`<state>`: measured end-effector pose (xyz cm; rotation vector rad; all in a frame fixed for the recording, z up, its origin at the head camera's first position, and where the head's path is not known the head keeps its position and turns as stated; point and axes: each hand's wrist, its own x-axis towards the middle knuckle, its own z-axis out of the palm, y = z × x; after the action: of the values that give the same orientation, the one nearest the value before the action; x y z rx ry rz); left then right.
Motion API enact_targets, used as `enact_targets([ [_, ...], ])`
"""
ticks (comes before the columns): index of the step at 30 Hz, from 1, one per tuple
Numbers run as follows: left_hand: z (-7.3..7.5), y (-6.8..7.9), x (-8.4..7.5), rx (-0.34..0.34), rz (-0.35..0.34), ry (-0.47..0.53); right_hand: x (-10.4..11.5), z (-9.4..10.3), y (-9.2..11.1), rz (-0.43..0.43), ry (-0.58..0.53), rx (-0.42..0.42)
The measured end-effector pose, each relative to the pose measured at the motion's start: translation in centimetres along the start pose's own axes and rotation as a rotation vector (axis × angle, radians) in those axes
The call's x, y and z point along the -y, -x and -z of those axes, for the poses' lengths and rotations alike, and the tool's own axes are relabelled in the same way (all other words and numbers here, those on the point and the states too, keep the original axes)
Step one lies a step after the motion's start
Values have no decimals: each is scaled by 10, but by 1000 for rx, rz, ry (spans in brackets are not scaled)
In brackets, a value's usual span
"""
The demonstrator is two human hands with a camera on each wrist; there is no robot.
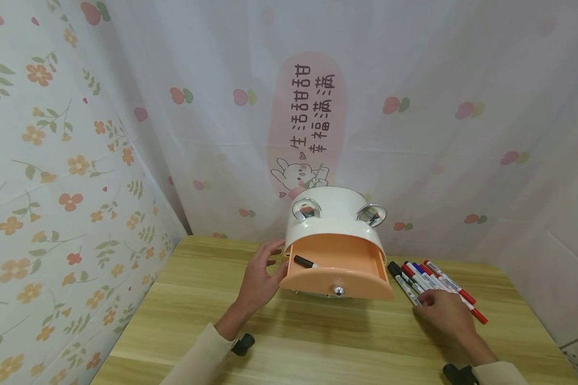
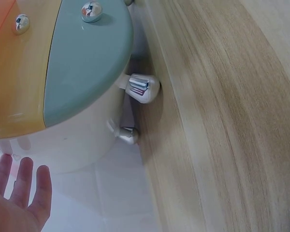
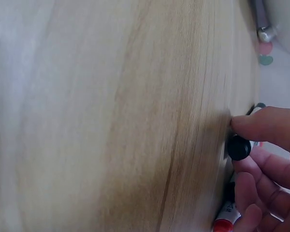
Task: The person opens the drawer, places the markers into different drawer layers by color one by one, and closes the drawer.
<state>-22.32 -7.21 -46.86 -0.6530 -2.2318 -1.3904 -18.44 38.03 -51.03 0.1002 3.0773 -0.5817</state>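
A white rounded drawer box (image 1: 332, 211) stands on the table with its top orange drawer (image 1: 337, 280) pulled out. Inside the drawer lies a marker with a black cap (image 1: 304, 262). My left hand (image 1: 262, 275) is at the box's left side, fingers loosely spread and thumb by the drawer's edge. In the left wrist view, those fingers (image 2: 26, 181) are beside the box's curved wall. To the right of the box, my right hand (image 1: 448, 315) pinches a black-ended marker (image 3: 239, 147) between thumb and fingers, low over the table.
Several markers with red, blue and black caps lie in a loose bunch (image 1: 438, 280) by my right hand. The box has yellow and green lower drawers (image 2: 87, 72) with silver knobs, and silver feet (image 2: 144, 88). A printed curtain (image 1: 221, 160) hangs close behind the wooden table (image 1: 197, 289).
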Motion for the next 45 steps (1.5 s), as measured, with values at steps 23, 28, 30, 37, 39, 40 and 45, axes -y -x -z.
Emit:
enact_targets([
  [23,-1,7,4,-62,-38,43,6,2,10,-52,-81,-31],
  [28,1,8,3,-114,-50,14,7,5,13,-55,-100,-29],
  [30,2,7,1,-135,-56,3,7,6,14,-45,-107,-34],
  [37,5,4,-2,-157,-81,18,1,12,19,-30,-139,-51],
  [39,5,3,-1,-160,-95,20,-1,16,21,-37,-155,-59],
  [40,5,3,0,-161,-99,19,-2,19,22,-37,-163,-67],
  [45,5,2,-1,-167,-103,14,-2,35,27,-56,-175,-93],
])
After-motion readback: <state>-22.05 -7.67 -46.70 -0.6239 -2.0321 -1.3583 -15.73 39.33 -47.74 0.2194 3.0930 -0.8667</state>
